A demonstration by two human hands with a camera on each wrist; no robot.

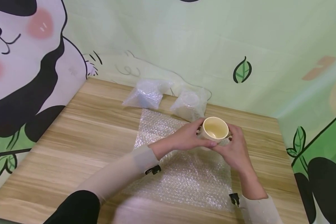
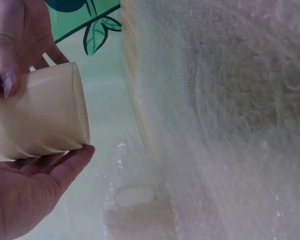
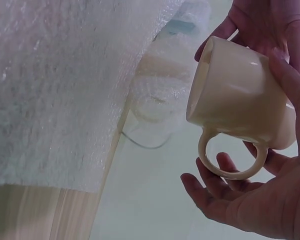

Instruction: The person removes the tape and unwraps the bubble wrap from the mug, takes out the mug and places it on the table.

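Note:
A cream-yellow mug (image 1: 215, 128) is held up between both hands over a flat sheet of bubble wrap (image 1: 182, 174). Its open mouth shows its bare inside in the head view. My left hand (image 1: 188, 136) grips one side, thumb toward the near face and fingers around the far side. On the other side, my right hand (image 1: 236, 151) has its thumb against the mug's body. In the right wrist view its fingers curl by the loop of the handle (image 3: 232, 174). The left wrist view shows the mug (image 2: 45, 112) tipped sideways, a left fingertip at its rim.
Two bubble-wrapped bundles stand along the table's back edge: one bundle (image 1: 147, 93) with something bluish inside, the other bundle (image 1: 189, 104) pale. The wood-grain table (image 1: 100, 130) meets a printed wall cloth (image 1: 184, 46) at the back.

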